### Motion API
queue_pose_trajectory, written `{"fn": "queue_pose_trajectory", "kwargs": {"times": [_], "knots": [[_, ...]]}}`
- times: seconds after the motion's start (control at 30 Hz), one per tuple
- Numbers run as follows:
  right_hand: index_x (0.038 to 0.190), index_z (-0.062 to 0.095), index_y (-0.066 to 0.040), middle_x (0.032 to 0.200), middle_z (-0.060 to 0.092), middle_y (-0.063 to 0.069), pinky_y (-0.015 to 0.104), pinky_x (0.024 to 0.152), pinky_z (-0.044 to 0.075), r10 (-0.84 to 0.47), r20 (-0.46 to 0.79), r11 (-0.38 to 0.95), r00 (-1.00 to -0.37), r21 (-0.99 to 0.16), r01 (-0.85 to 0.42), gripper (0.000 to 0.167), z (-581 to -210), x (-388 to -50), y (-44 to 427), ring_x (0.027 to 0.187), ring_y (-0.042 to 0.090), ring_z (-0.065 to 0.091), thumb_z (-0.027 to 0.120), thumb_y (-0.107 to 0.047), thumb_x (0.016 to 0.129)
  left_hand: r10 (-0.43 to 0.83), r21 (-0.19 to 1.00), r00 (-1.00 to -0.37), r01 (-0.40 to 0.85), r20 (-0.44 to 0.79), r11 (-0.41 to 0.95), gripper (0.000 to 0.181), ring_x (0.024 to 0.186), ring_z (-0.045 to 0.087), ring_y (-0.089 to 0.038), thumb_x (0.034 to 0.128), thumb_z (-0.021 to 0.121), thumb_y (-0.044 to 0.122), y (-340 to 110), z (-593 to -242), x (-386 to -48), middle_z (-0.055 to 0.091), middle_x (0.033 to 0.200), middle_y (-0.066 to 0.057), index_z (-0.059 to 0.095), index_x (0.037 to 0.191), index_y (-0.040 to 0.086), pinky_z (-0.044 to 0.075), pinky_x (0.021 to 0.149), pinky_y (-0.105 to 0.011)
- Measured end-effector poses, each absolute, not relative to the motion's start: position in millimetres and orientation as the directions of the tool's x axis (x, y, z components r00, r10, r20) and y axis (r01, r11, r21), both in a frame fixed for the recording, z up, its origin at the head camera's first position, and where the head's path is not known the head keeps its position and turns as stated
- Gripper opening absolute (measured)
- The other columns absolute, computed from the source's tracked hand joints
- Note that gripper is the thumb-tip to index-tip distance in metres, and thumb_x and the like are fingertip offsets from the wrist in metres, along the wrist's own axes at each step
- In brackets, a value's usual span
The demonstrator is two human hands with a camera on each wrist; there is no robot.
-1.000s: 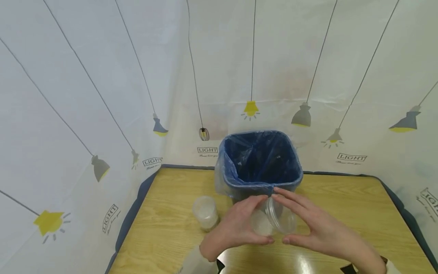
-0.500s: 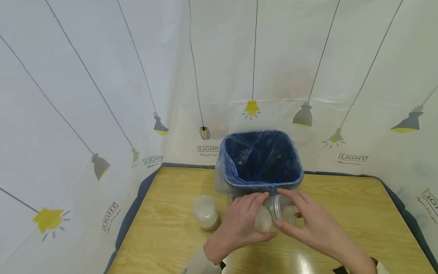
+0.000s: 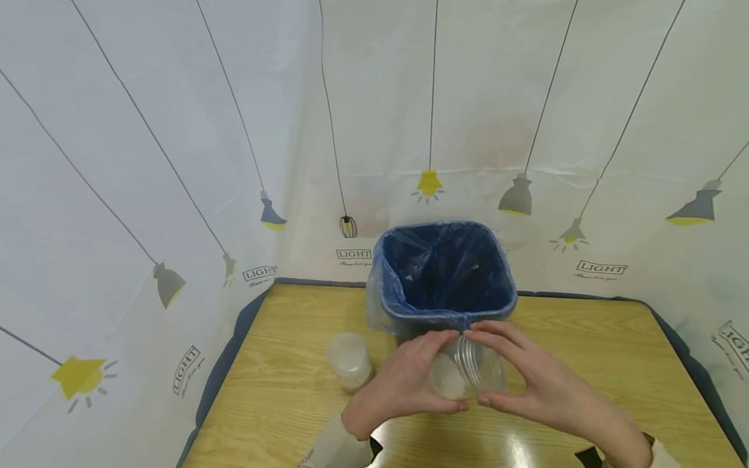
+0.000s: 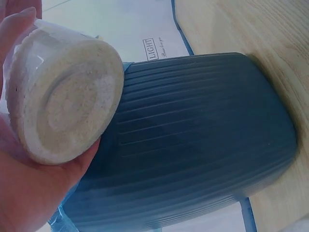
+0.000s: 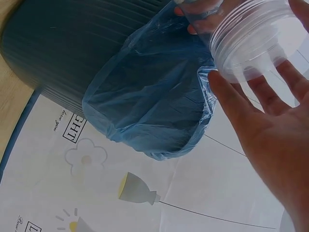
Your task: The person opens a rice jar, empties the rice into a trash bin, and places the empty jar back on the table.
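My left hand [image 3: 400, 382] grips a clear plastic jar [image 3: 448, 378], tilted on its side in front of the bin. In the left wrist view the jar's base [image 4: 72, 101] faces the camera, with pale grainy contents showing through. My right hand [image 3: 547, 390] curls its fingers and thumb round what looks like a clear lid [image 3: 490, 372] at the jar's ribbed end. Through the right wrist view, that clear ribbed piece [image 5: 253, 41] lies between the fingers and thumb. Whether it is fully seated on the jar, I cannot tell.
A blue bin [image 3: 447, 315] with a translucent blue liner [image 5: 149, 96] stands just beyond the hands. Left of them, a second clear jar [image 3: 351, 363] with whitish contents stands on the wooden table [image 3: 281, 390]. A lamp-printed white cloth [image 3: 374, 130] surrounds the back and sides.
My right hand closed in and turned about the lid half a second ago, then spread back round it. The left hand keeps its grip on the jar, shifting slightly. The bin stays put.
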State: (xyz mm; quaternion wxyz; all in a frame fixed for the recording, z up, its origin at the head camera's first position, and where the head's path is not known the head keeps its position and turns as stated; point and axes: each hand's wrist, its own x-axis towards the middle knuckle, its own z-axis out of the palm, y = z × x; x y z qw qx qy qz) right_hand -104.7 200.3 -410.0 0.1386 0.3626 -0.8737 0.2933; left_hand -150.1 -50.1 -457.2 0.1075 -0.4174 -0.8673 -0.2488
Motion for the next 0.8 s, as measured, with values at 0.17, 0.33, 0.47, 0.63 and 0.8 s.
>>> {"fn": "queue_pose_trajectory", "kwargs": {"times": [0.17, 0.33, 0.47, 0.63, 0.8], "knots": [[0.152, 0.051, -0.019, 0.149, 0.050, 0.001, 0.031, 0.096, 0.054, -0.562, 0.458, 0.548, -0.688, -0.416, -0.725, 0.085, -410.0, -105.3, 202.1, 0.132, 0.017, 0.051, 0.092, -0.029, 0.078, 0.668, 0.336, -0.617, 0.787, 0.417, 0.517, 0.103, 0.117, 0.063, -0.014, 0.0668, 0.093, 0.055, -49.5, -459.5, -151.2, 0.062, 0.135, -0.001, 0.048, 0.147, 0.009, 0.052, 0.098, -0.028], [0.153, 0.050, -0.018, 0.151, 0.049, 0.000, 0.029, 0.095, 0.054, -0.553, 0.463, 0.530, -0.693, -0.446, -0.721, 0.089, -407.3, -103.4, 203.7, 0.132, 0.015, 0.051, 0.094, -0.024, 0.075, 0.643, 0.363, -0.625, 0.780, 0.443, 0.509, 0.106, 0.118, 0.062, -0.014, 0.0650, 0.095, 0.053, -48.6, -462.2, -150.5, 0.061, 0.136, 0.000, 0.046, 0.148, 0.010, 0.051, 0.100, -0.029], [0.153, 0.049, -0.017, 0.151, 0.048, 0.003, 0.030, 0.084, 0.058, -0.527, 0.457, 0.507, -0.717, -0.508, -0.696, 0.088, -405.2, -100.6, 204.6, 0.125, 0.017, 0.054, 0.093, -0.020, 0.077, 0.590, 0.392, -0.637, 0.771, 0.496, 0.502, 0.107, 0.118, 0.063, -0.016, 0.0609, 0.097, 0.050, -47.9, -465.6, -147.7, 0.063, 0.135, -0.002, 0.047, 0.147, 0.009, 0.052, 0.098, -0.032], [0.150, 0.046, -0.010, 0.149, 0.045, 0.011, 0.030, 0.079, 0.060, -0.465, 0.459, 0.437, -0.757, -0.625, -0.647, 0.087, -407.6, -96.9, 206.5, 0.125, 0.010, 0.053, 0.092, -0.010, 0.077, 0.530, 0.435, -0.649, 0.760, 0.546, 0.483, 0.107, 0.118, 0.063, -0.017, 0.0595, 0.099, 0.046, -47.6, -469.8, -144.2, 0.064, 0.134, -0.004, 0.049, 0.146, 0.009, 0.053, 0.097, -0.033], [0.149, 0.044, -0.003, 0.146, 0.048, 0.004, 0.024, 0.087, 0.057, -0.350, 0.509, 0.349, -0.787, -0.709, -0.613, 0.089, -422.3, -92.5, 214.7, 0.125, 0.003, 0.056, 0.089, 0.009, 0.072, 0.498, 0.493, -0.674, 0.739, 0.545, 0.460, 0.105, 0.119, 0.062, -0.018, 0.0599, 0.100, 0.042, -49.3, -473.6, -142.6, 0.062, 0.134, -0.003, 0.048, 0.145, 0.009, 0.052, 0.099, -0.033]]}}
